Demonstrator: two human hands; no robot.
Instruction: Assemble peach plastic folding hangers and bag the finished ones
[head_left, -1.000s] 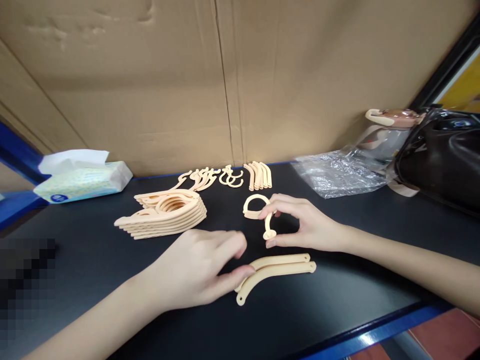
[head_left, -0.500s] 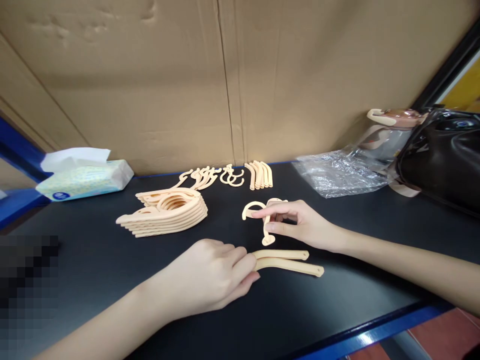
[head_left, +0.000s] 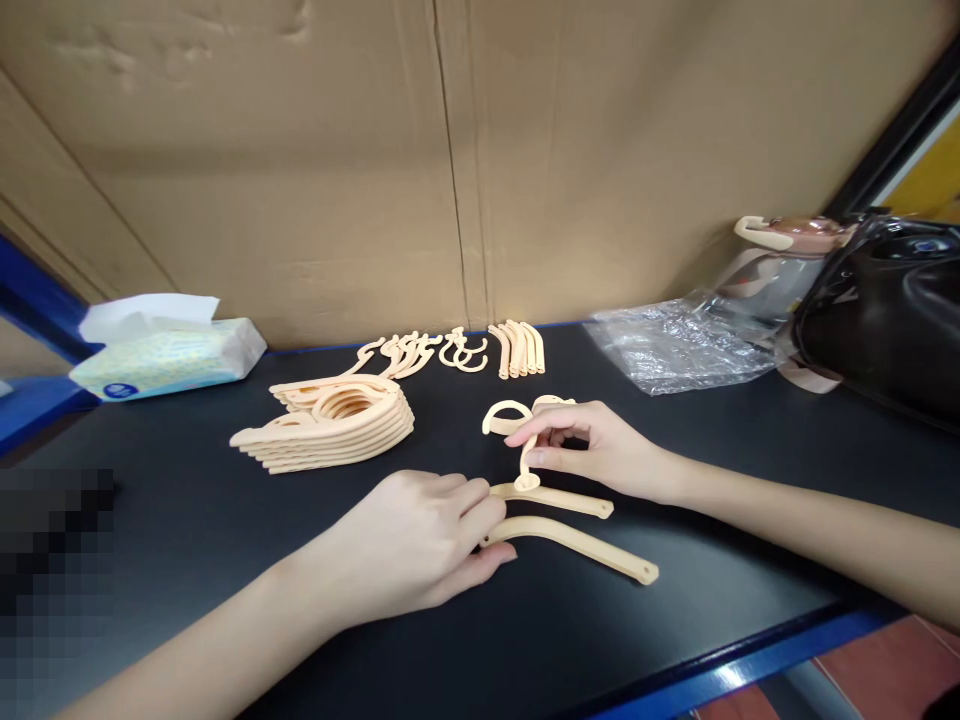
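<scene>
1. The left hand [head_left: 442, 535] pinches two curved strips [head_left: 570, 537] by their left ends between its fingers.
2. The right hand [head_left: 600, 447] pinches a hook [head_left: 525, 466], fingers together, its round foot by the farther strip [head_left: 581, 499].
3. Stacked frames [head_left: 367, 437] lie on the surface [head_left: 675, 620].

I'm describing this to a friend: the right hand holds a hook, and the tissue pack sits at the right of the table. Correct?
Not quite: the head view shows the tissue pack at the left of the table. The right hand does hold a hook.
</scene>
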